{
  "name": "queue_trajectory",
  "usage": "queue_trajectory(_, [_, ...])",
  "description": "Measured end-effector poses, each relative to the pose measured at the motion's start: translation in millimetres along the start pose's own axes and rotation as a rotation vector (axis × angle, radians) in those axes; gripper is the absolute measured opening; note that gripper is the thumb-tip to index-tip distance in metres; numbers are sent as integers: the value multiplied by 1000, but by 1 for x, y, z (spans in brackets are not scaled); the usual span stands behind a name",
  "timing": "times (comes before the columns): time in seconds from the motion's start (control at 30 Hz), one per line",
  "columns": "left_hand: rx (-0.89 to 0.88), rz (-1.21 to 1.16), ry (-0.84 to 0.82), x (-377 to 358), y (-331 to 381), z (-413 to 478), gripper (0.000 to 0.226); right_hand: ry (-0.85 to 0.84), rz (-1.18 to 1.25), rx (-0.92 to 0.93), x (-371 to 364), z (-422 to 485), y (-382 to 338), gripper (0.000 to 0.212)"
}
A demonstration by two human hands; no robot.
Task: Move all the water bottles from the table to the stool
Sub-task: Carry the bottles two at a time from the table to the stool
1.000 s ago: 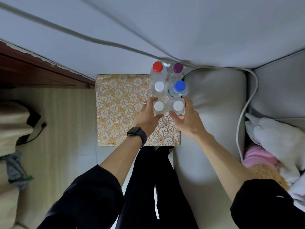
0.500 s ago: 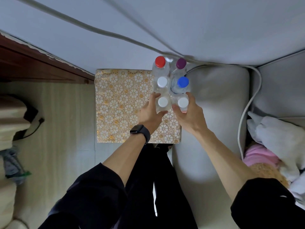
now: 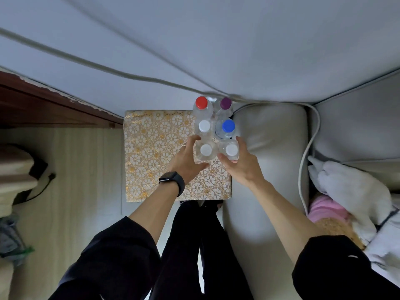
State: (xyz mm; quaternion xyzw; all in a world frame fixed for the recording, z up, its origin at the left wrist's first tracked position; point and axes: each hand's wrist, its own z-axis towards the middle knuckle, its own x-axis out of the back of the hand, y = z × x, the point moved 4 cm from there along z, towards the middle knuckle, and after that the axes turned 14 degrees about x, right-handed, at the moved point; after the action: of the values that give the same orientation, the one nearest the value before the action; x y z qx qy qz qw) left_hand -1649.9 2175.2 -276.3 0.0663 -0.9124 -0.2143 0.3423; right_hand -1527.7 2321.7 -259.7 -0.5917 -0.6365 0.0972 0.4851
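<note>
Several clear water bottles stand in a tight cluster at the right edge of a gold-and-white flower-patterned surface (image 3: 155, 152). The two nearest have white caps. My left hand (image 3: 188, 161), with a black watch on its wrist, grips the near-left white-capped bottle (image 3: 206, 150). My right hand (image 3: 240, 163) grips the near-right white-capped bottle (image 3: 231, 150). Behind them stand a third white-capped bottle (image 3: 204, 126), a blue-capped bottle (image 3: 227, 126), a red-capped bottle (image 3: 201, 102) and a purple-capped bottle (image 3: 225, 103).
A grey sofa arm (image 3: 270, 148) runs along the right of the patterned surface. A white cable (image 3: 307, 148) hangs beside it. White and pink cloths (image 3: 346, 191) lie at the right. A dark wooden edge (image 3: 54, 109) is at the left, above the pale floor (image 3: 75, 180).
Both hands stay wrapped round the two near white-capped bottles. The view has shifted slightly; the bottles' places in the cluster look the same.
</note>
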Motion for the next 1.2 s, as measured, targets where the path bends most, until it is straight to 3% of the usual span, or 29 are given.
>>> queue_trajectory(0.13, [13, 89, -32, 23, 3, -17, 87, -41, 58, -34, 13, -13, -1, 100])
queue_trajectory(0.33, [38, 191, -66, 65, 2, -70, 78, -29, 45, -51, 44, -69, -40, 90])
queue_trajectory(0.5, [13, 170, -58, 93, 9, -118, 68, 42, -4, 7, 55, -117, -89, 63])
queue_trajectory(0.67, [-70, 138, 68, 130, 14, -150, 54, 124, -149, 268, 52, -146, -150, 43])
queue_trajectory(0.87, [-26, 38, 318, 179, -19, -186, 43, 100, -252, 568, 34, -151, -205, 43])
queue_trajectory(1.1, [300, -140, 556, 194, -123, -255, 39, -176, -417, 907, -20, -140, -268, 37])
queue_trajectory(1.2, [498, -255, 694, 191, -184, -317, 41, -371, -461, 1061, -76, -156, -305, 37])
